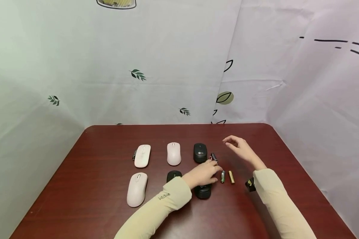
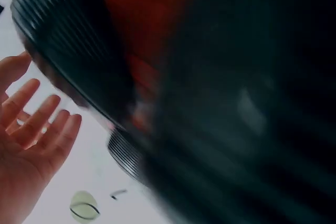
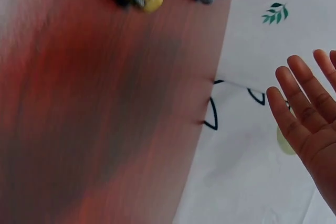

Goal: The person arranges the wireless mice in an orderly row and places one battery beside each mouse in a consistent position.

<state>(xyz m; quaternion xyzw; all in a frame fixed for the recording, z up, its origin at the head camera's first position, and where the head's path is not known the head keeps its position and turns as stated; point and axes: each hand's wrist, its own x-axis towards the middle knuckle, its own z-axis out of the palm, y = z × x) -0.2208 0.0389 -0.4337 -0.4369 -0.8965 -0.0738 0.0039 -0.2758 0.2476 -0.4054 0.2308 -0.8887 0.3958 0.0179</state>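
Note:
In the head view my left hand [image 1: 204, 173] reaches over a black mouse [image 1: 202, 192], with its fingers beside a green battery [image 1: 222, 177] and a gold battery [image 1: 231, 177]. The left wrist view shows the left hand [image 2: 31, 140] with loosely extended fingers and a dark ribbed mouse side [image 2: 68, 40] close by. Beyond the left fingertips, dark batteries [image 1: 214, 157] lie near another black mouse [image 1: 200, 152]. My right hand [image 1: 241, 148] hovers farther right, its fingers slightly bent. Nothing is in the right hand [image 3: 310, 119] in the right wrist view.
To the left stand a white mouse [image 1: 142, 156], a pale pink mouse [image 1: 174, 154] and a larger pale mouse [image 1: 137, 190]. My left sleeve partly covers a black mouse [image 1: 174, 174]. A small dark item [image 1: 134, 154] lies beside the white mouse. Fabric walls surround the brown table [image 1: 101, 149].

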